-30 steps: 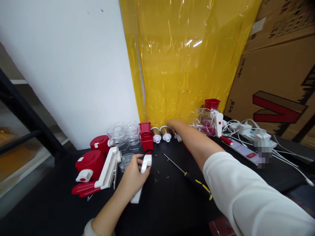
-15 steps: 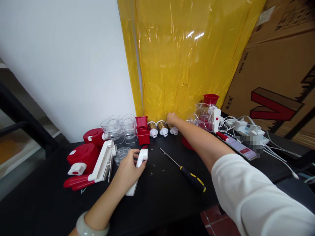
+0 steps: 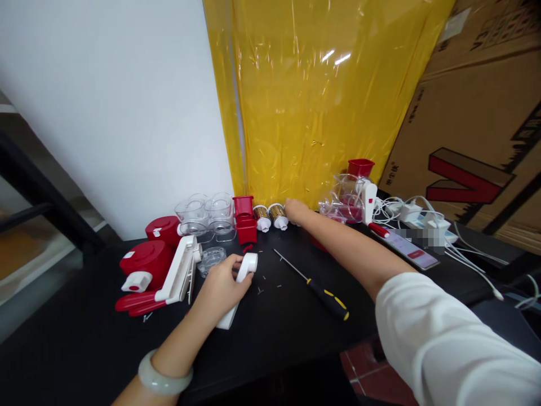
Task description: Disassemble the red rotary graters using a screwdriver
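The left hand (image 3: 225,285) partly hides a white piece (image 3: 229,319).

The right hand (image 3: 296,212) now hides most of the rightmost metal drum (image 3: 297,224), which showed more plainly earlier

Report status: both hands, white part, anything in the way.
Left hand gripping white part. Right hand at drums, grip hidden. Possible obstruction: screwdriver, right of white part.

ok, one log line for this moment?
left hand: holding long white plastic part | right hand: at gold-and-white cylindrical drums, grip hidden | black-and-yellow screwdriver: lying on black table
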Demonstrator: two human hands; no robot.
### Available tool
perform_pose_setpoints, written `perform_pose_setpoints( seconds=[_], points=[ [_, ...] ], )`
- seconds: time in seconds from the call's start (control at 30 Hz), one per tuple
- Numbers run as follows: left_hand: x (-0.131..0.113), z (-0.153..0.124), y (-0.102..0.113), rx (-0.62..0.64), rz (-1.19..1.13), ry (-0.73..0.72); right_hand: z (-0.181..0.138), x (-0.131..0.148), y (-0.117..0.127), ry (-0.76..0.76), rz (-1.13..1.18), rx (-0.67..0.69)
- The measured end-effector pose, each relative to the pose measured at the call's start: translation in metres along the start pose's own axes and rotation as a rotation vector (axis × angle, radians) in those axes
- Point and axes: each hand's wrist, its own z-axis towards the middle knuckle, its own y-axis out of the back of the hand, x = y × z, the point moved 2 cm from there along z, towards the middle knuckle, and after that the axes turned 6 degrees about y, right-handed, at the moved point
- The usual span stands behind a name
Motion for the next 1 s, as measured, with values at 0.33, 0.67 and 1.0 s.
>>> perform_pose_setpoints(
  seconds=[0.33, 0.67, 1.0],
  points=[
    [-0.003, -0.007, -0.001, 0.104, 0.205, -0.024, -0.142, -0.019, 0.041, 0.344, 0.119, -0.607],
    [-0.001, -0.004, -0.006, 0.067, 0.390, 0.004, -0.147, -0.109, 0.057, 0.047, 0.136, -1.086],
    [-0.070, -0.006, -0.008, -0.047, 0.330, -0.306, -0.102, -0.115, 0.054, -0.036, 0.338, -1.019]
  ],
)
